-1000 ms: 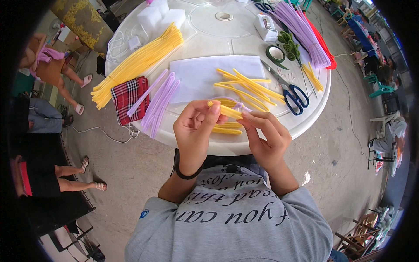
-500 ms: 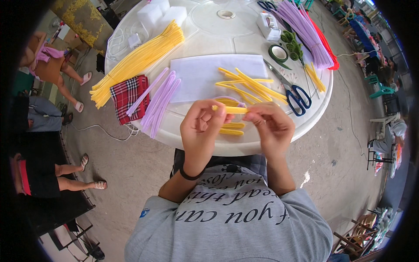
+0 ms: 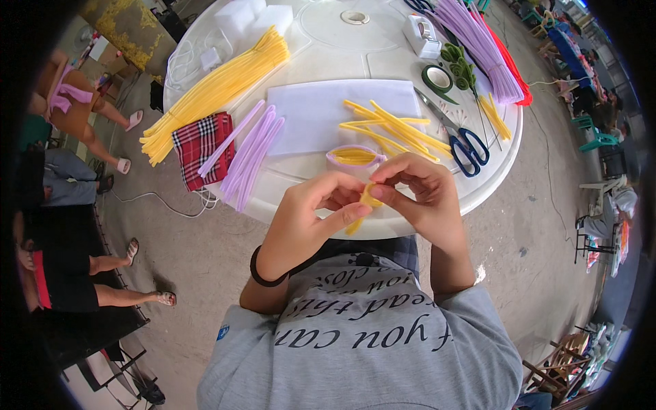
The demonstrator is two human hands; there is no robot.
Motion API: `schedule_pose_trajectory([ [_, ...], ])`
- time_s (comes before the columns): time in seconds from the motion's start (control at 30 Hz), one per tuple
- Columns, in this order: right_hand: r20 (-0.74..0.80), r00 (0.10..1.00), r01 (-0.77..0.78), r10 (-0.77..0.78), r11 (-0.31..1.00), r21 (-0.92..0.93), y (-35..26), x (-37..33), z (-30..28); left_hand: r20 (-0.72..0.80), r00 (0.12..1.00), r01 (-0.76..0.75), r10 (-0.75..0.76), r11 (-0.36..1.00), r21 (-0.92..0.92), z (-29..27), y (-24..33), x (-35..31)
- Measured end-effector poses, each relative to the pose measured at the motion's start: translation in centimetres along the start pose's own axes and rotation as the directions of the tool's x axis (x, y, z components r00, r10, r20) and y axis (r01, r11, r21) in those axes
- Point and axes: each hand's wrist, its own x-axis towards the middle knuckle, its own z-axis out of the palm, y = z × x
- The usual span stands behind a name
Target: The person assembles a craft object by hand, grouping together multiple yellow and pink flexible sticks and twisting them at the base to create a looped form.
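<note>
Both hands meet over the near edge of the white round table (image 3: 321,65). Between their fingertips is a yellow pipe cleaner (image 3: 370,198), bent, with one end hanging down. My left hand (image 3: 318,212) pinches it from the left, and my right hand (image 3: 420,195) pinches its upper part with thumb and forefinger. Just beyond my fingers lies an eye-shaped purple pipe cleaner loop (image 3: 356,158) with yellow pipe cleaners inside. Loose yellow pipe cleaners (image 3: 393,128) rest across a pale sheet (image 3: 307,109) behind it. Blue-handled scissors (image 3: 468,152) lie to the right.
At left are a yellow pipe cleaner bundle (image 3: 219,89), folded plaid cloth (image 3: 205,147) and purple pipe cleaners (image 3: 253,154). Farther right stand green tape (image 3: 437,78), a white dispenser (image 3: 422,37), green coils (image 3: 458,65) and a purple bundle (image 3: 478,51). Other people are at the left.
The yellow pipe cleaner, held straight and level before, is now bent with an end pointing down. My hands have come closer together and nearer my body, uncovering the purple loop.
</note>
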Motion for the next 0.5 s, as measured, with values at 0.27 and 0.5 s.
schedule_pose_trajectory([
  [0.27, 0.012, 1.000, 0.017, -0.012, 0.640, -0.768, -0.6, -0.6, 0.0, -0.165, 0.981, 0.065, -0.102, 0.974, -0.216, -0.5, -2.0, -0.7],
  [0.5, -0.012, 0.999, -0.028, 0.029, 0.645, -0.764, 0.0, -0.6, 0.3, -0.042, 0.989, 0.134, -0.143, 0.976, -0.171, 0.3, -1.6, -0.8],
])
